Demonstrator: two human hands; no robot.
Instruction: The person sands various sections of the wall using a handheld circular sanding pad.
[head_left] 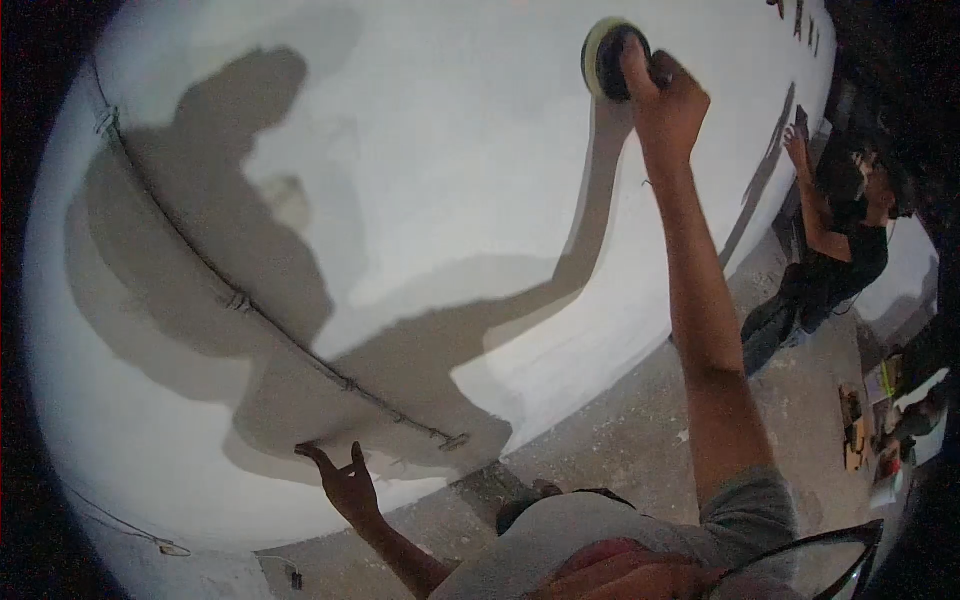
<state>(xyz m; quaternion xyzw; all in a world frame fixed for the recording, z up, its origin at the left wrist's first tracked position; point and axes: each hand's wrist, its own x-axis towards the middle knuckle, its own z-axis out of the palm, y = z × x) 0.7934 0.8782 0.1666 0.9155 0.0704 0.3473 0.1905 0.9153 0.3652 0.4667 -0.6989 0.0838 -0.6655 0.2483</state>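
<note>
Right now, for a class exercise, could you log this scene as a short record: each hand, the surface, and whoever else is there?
Right hand: gripping a round pad at the white surface
Left hand: open, holding nothing; contact with the surface unclear
Surface: carries a dark cable running diagonally
Other person: at the picture's right, arm raised toward the surface

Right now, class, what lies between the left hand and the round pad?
In the head view, a cable and a shadow on the white wall.
</note>
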